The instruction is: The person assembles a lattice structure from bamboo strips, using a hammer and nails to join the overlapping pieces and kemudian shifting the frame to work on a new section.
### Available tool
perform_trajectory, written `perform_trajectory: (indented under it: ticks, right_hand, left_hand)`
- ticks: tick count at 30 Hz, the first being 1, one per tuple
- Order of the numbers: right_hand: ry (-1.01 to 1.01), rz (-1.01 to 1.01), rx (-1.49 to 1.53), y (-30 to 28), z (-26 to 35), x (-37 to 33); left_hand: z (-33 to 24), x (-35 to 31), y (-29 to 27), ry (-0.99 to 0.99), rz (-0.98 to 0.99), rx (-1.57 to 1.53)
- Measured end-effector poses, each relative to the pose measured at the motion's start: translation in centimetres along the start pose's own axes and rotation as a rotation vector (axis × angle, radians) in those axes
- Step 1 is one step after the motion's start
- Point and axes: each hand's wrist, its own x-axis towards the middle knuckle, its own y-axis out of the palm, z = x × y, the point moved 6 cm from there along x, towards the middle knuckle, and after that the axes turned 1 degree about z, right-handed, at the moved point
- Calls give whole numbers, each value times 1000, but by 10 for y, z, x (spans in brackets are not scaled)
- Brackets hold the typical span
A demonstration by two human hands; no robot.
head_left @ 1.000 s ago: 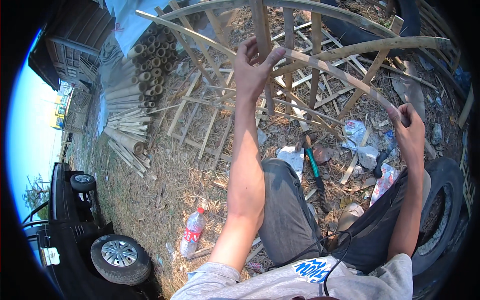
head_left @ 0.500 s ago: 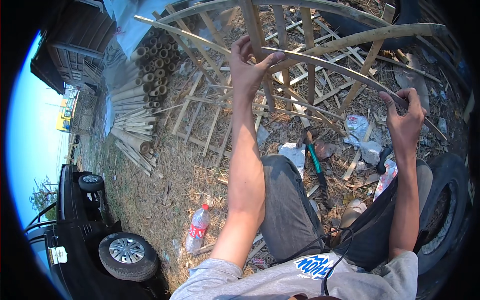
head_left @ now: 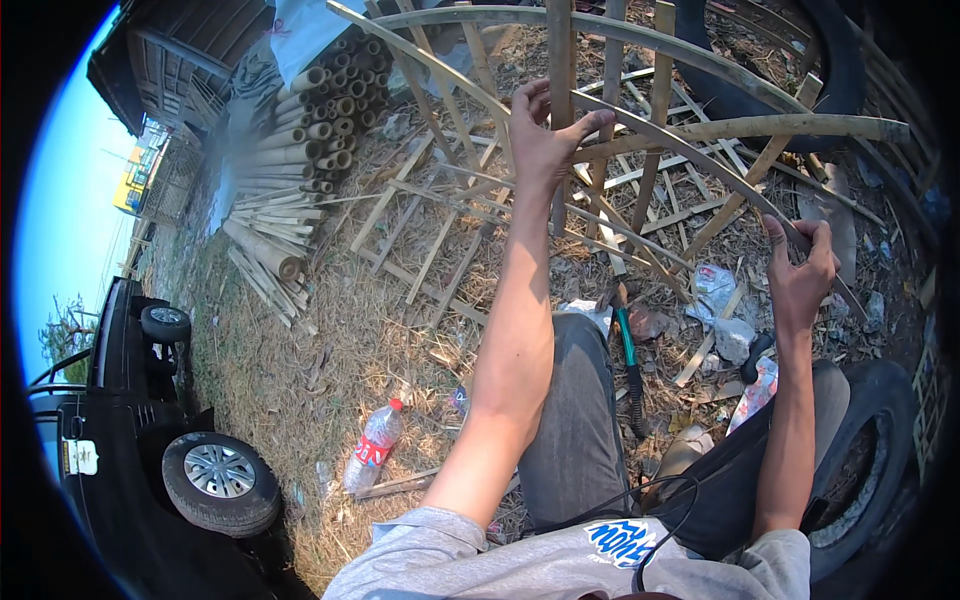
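A long, thin bamboo strip [head_left: 700, 156] slants down to the right between my two hands, bowing slightly. My left hand [head_left: 540, 140] grips its upper end where it crosses an upright slat [head_left: 561, 50], thumb stretched along the crossing and fingers partly hidden behind. Toward the lower end, my right hand [head_left: 803, 268] pinches the strip between thumb and fingers, and a short tail sticks out past it. The slat belongs to a curved bamboo framework [head_left: 800, 126] of crossed strips, raised in front of me.
Flat bamboo lattices [head_left: 425, 265] lie on dry grass beyond my knees. Between my legs rests a teal-and-black-handled tool [head_left: 627, 345]. A plastic bottle [head_left: 374, 446] lies at left, near a black vehicle [head_left: 110, 480]. Bamboo poles [head_left: 330, 130] are stacked behind; a tire [head_left: 890, 400] is at right.
The view has tilted a little, so the framework and my left hand appear farther right. My right hand sits slightly lower in the picture. Both hands keep their hold on the strip.
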Motion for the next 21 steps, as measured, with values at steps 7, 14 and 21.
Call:
perform_trajectory:
  ticks: [7,14,21]
  right_hand:
    - [116,92,184,46,16,-9]
    - [-20,87,109,53,33,-6]
    - [-170,-96,-369,17,26,-17]
  left_hand:
    - [-11,-9,-1,-6,-102,51]
    - [-8,-9,-1,-127,-126,-89]
    - [8,-5,-10,-94,-174,-169]
